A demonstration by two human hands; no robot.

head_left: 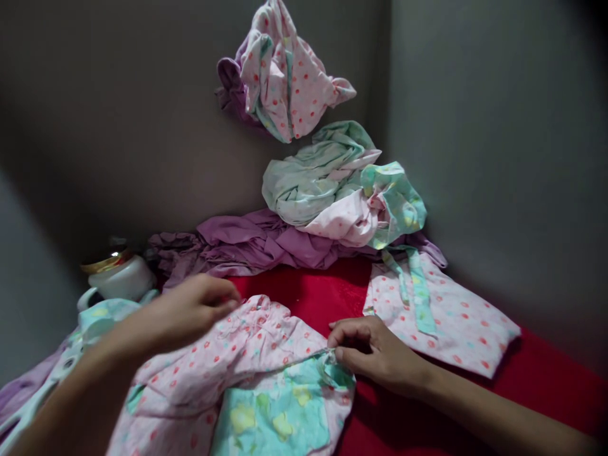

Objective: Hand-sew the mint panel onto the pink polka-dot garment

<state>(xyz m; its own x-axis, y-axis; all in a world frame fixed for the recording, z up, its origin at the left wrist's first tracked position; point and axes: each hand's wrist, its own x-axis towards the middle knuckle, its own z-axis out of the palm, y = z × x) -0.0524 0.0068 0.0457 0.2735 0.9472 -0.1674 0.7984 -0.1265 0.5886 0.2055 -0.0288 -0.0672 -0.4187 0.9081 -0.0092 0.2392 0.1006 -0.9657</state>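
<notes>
A small pink garment with red dots and a teal patterned pocket [247, 380] lies crumpled on the red cloth surface [332, 294] in front of me. My left hand [192, 310] pinches the garment's upper edge, fingers closed on the fabric. My right hand [373, 351] is curled and pinches the garment's right edge near the teal trim. A folded pink dotted piece with a teal strap [441, 316] lies flat just right of my right hand.
A heap of purple cloth [247, 244] and a bundle of mint and pink clothes [342, 190] sit at the back. Another pink dotted bundle [285, 76] sits high against the grey wall. A white jar with a gold lid [118, 272] stands at the left.
</notes>
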